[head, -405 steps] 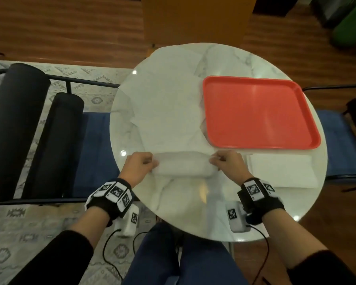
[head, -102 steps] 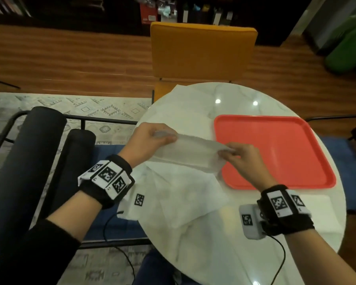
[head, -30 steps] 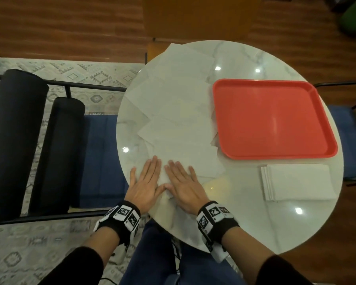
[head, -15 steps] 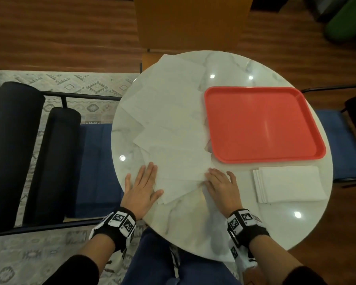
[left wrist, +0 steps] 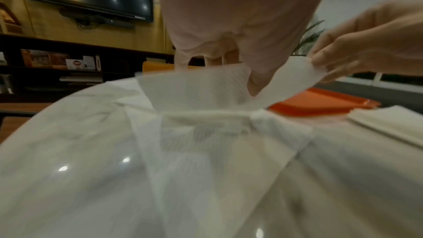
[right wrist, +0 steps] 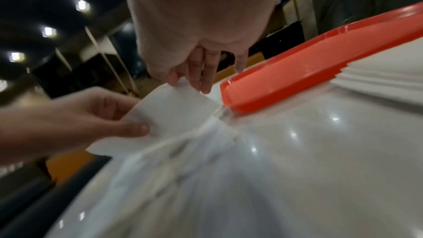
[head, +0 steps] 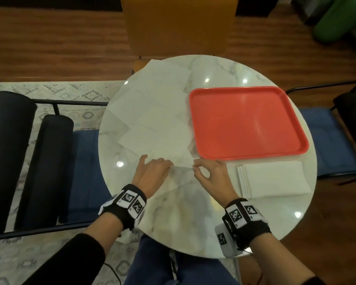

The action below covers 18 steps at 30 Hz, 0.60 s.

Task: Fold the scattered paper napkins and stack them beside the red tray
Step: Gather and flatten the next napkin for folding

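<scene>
A white paper napkin (head: 182,170) lies at the near middle of the round marble table (head: 203,229). My left hand (head: 169,166) and right hand (head: 195,167) each pinch its raised edge, a little apart. The left wrist view shows that napkin (left wrist: 201,86) lifted off the table, with my left thumb on it and my right hand (left wrist: 320,64) pinching its corner. In the right wrist view the napkin (right wrist: 174,111) stands up between both hands. Several unfolded napkins (head: 152,112) overlap on the table's left half. The red tray (head: 247,122) is empty. A stack of folded napkins (head: 273,182) lies just in front of it.
An orange chair (head: 179,27) stands behind the table. Blue seats sit to the left (head: 86,171) and right (head: 327,140), with two black bolsters (head: 8,151) further left. Bare marble shows near the front edge and behind the tray.
Half a second ago both hands lay flat on the napkin. They have since come closer together, curled, and pinched up its edge off the table.
</scene>
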Motion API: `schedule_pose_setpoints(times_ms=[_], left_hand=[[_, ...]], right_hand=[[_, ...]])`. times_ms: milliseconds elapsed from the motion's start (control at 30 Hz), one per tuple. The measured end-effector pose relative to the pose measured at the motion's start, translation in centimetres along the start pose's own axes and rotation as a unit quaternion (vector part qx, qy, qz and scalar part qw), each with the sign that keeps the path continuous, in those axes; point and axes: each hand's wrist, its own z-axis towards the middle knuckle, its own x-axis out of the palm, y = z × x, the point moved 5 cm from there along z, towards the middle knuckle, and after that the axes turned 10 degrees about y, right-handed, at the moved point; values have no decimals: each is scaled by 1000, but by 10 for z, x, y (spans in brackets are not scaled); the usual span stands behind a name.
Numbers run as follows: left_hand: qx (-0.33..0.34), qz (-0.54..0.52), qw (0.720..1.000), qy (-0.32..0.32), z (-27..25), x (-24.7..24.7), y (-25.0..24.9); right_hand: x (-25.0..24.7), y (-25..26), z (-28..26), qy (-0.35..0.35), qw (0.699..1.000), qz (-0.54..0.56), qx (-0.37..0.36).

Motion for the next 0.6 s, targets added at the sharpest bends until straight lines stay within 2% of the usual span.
schedule_pose_setpoints(times_ms=[67, 167, 233, 300, 367, 467, 600], left_hand=[[19, -78, 997, 18, -3, -19, -12], [65, -224, 969, 86, -10, -39, -40], [98, -278, 950, 106, -10, -45, -61], [104, -321, 935, 110, -8, -47, -77], [88, -349, 927, 104, -6, -42, -84], [31, -330, 940, 85, -14, -27, -74], [-42, -308, 948, 73, -47, 1, -41]], right_hand=[[-21, 4, -8, 27, 993, 106, 37], [-50, -4, -25, 66, 965, 237, 94], [-69, -20, -37, 43, 947, 298, 114], [-88, -46, -51, -1, 926, 346, 152], [-107, -78, -68, -40, 904, 379, 196], [-134, -136, -91, -86, 877, 394, 260], [-156, -204, -108, -113, 864, 353, 340]])
